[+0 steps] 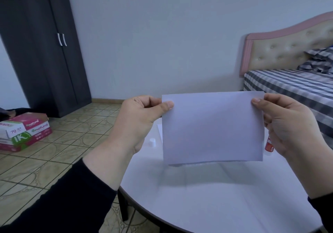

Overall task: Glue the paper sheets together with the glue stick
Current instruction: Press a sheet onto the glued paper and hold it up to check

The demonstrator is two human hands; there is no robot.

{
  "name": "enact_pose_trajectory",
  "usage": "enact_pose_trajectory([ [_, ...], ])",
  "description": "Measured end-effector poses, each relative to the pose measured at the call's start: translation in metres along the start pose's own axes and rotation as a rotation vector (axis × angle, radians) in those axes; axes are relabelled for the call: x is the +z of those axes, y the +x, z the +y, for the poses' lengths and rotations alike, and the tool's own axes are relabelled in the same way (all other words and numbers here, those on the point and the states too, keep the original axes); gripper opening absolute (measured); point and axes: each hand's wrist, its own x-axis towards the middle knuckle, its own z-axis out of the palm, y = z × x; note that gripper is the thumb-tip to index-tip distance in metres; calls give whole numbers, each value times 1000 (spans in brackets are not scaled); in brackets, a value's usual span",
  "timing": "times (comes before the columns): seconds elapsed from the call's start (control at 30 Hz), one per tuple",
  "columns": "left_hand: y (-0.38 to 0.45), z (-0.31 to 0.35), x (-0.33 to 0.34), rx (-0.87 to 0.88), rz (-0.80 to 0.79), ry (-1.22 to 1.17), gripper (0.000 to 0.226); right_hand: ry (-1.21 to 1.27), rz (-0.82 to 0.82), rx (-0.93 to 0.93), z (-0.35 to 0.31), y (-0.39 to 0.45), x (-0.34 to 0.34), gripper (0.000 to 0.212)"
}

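Observation:
White paper sheets (212,126) are held upright above the round white table (207,202). My left hand (142,123) pinches their top left corner, and my right hand (290,124) pinches the top right corner. Along the bottom a second edge shows just behind the front sheet. A red glue stick (268,145) lies on the table, mostly hidden behind the paper and my right hand. Its white cap (152,141) stands on the table to the left of the paper. Another white sheet edge (159,130) peeks out behind the held paper.
A bed (292,85) with striped bedding stands at the right behind the table. A dark wardrobe (45,45) is at the back left. Boxes of paper reams (25,132) sit on the tiled floor at the left.

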Motion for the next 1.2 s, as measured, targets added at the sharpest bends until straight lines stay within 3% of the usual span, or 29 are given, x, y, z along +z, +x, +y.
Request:
enact_pose_trajectory([
  [0.13,1,0,0,-9,-5,-148,23,2,1,13,1,1,0,7],
  [0.33,2,-1,-1,-6,8,-47,8,-7,-5,13,1,-1,2,7],
  [0.53,1,-1,-1,38,53,57,14,-7,-9,30,2,-1,4,8],
  [0.87,2,-4,-3,35,69,5,10,-27,1,68,0,-7,8,8],
  [1.0,1,-4,-3,25,41,-78,19,-10,22,65,0,-8,8,10],
  [1.2,0,-7,-3,98,89,92,14,30,45,60,0,-10,12,11],
])
